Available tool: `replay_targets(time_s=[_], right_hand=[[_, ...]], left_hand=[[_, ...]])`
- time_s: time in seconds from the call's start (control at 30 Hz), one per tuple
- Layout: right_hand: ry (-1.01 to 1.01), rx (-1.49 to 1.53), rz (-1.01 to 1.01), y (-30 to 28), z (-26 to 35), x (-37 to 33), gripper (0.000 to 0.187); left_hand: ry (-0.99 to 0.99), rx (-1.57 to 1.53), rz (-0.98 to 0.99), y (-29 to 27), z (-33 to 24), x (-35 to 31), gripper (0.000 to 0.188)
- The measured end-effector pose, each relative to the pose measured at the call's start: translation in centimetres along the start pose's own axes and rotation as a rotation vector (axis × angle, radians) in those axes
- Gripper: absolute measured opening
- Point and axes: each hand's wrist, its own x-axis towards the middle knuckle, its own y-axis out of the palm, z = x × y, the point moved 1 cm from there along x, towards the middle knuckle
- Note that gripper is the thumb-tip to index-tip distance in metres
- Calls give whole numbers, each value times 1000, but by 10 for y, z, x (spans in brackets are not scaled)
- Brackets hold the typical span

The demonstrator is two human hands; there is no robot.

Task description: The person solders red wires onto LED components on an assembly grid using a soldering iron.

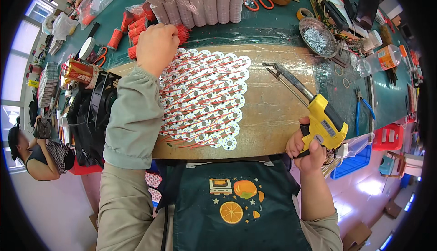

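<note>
Dark green apron cloth lies nearest. Beyond it, the right hand closes around a yellow soldering gun. Left of that hand, white discs crossed by red wires cover the brown board. At their far-left corner, the left hand curls by red wire bundles; whether it grips, I cannot tell.

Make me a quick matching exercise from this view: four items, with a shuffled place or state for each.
1. Soldering gun
2. Left hand
3. Pliers
4. Metal dish

A. Holding silvery scraps
B. Blue-handled, lying to the right of the brown board
C. Gripped by the right hand
D. At the red wire bundles

Pairs: 1-C, 2-D, 3-B, 4-A
</note>
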Motion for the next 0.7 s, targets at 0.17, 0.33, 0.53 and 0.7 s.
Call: replay_targets(time_s=[0.17, 0.33, 0.53, 0.7], right_hand=[[-2, 14, 2, -1, 0, 0, 73], [4, 15, 6, -1, -1, -2, 73], [18, 27, 17, -1, -1, -1, 73], [15, 24, 13, -1, -1, -3, 73]], left_hand=[[-32, -77, 7, -9, -11, 0, 12], [42, -12, -141, -14, -8, 1, 10], [-159, -46, 12, -7, 2, -1, 11], [-131, -34, -34, -5, 4, -1, 14]])
